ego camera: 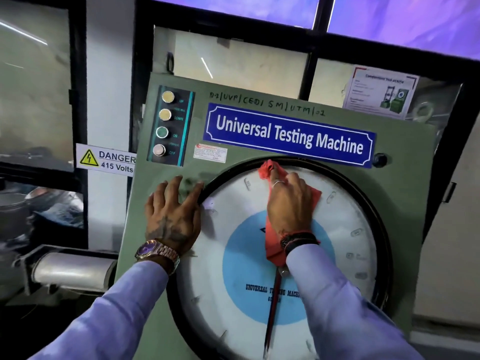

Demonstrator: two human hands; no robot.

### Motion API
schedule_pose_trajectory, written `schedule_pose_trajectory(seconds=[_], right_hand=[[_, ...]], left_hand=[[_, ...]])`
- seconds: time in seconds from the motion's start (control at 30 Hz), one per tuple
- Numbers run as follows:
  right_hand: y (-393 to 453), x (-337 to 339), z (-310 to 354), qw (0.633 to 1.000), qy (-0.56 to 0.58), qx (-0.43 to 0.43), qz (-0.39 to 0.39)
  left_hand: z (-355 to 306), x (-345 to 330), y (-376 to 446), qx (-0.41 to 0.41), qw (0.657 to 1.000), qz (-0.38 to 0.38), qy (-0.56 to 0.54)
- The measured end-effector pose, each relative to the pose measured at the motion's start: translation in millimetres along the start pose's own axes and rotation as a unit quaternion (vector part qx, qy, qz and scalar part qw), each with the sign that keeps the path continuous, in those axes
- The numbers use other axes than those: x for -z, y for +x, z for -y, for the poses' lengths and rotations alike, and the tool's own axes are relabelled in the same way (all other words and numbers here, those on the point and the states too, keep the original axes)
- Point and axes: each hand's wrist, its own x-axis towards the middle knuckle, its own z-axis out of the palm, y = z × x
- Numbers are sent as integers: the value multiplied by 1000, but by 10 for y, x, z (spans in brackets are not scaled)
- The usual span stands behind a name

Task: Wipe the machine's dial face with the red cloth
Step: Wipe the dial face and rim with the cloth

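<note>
Green-painted sheet metal makes up the front of the machine (166,268), a tall panel leaning a little in front of dark-framed windows. Most of its lower half is taken by the dial face (345,255), a big white disc with a pale blue centre, ringed by a black rim; printed lettering sits low on the blue, and a dark pointer hangs down from the hub. Above the dial runs a blue nameplate (288,136) reading "Universal Testing Machine", with handwritten codes over it. At the upper left of the panel is a dark strip of four round push buttons (166,124), marked up, down, on and off. A danger sign (106,158) for 415 volts is stuck on the wall just to the left.

The red cloth (272,245) lies flat against the upper middle of the dial, one corner bunched up at the black rim. The right hand (291,201) presses on it, fingers together and curled down over the fabric, a ring on one finger and dark bands at the wrist. The left hand (172,209) rests open, fingers spread flat on the green panel, its fingertips touching the dial's rim. A wristwatch (155,252) with a purple face sits on that wrist.
</note>
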Motion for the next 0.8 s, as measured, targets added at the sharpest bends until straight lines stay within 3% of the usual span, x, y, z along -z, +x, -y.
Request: schedule_pose_trajectory(seconds=[0.07, 0.23, 0.4, 0.57, 0.7, 0.8], right_hand=[[-12, -1, 143, 1000, 8, -16, 8], [-87, -12, 397, 998, 18, 49, 36], [-14, -3, 273, 998, 31, -44, -11], [-252, -69, 707, 994, 68, 67, 49], [-80, 21, 492, 999, 38, -22, -1], [-95, -36, 609, 998, 45, -53, 5]], left_hand=[[62, 28, -4, 0, 1000, 21, -1], [148, 103, 14, -2, 998, 64, 25], [268, 72, 12, -11, 996, 76, 43], [363, 96, 35, -24, 995, 96, 24], [556, 124, 66, -59, 991, 108, 51], [645, 145, 67, -71, 986, 131, 71]])
